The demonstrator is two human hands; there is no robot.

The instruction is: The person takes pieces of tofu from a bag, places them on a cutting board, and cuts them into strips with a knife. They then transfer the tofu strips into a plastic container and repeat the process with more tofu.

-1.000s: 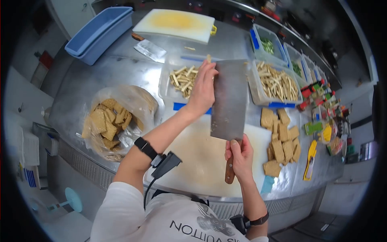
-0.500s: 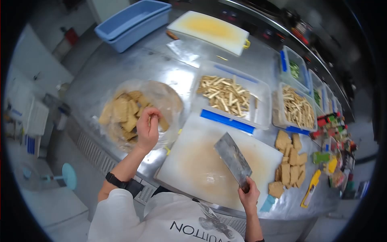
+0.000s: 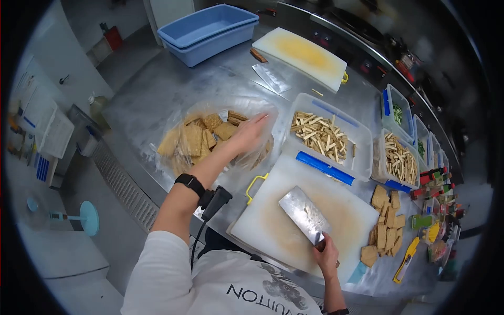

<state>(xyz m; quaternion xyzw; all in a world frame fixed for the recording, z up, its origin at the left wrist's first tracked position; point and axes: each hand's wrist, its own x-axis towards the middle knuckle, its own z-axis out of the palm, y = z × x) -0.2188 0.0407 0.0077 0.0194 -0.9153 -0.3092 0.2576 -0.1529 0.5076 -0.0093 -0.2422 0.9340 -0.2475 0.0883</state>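
Note:
My left hand [image 3: 251, 135] reaches into the right side of a clear plastic bag [image 3: 265, 152], its fingers closed on the film at the far edge. Brown tofu pieces [image 3: 197, 140] fill the bag, which lies on the steel table left of the cutting board. In my right hand [image 3: 327, 256] is the handle of a cleaver [image 3: 304, 212], fingers wrapped round it. The broad blade is over the white cutting board [image 3: 262, 220] and points away to the left. More tofu slabs [image 3: 387, 226] are piled just right of the board.
Behind the board stands a clear tub [image 3: 362, 157] of cut strips, with another tub [image 3: 399, 157] to its right. A second cleaver [image 3: 270, 79], a yellow-stained board [image 3: 299, 50] and blue basins [image 3: 210, 31] are farther back. A yellow-handled knife [image 3: 406, 260] lies at right.
My left hand has moved away and right across the bag to its far edge. The cleaver blade has turned flatter over the board. The whole view has shifted.

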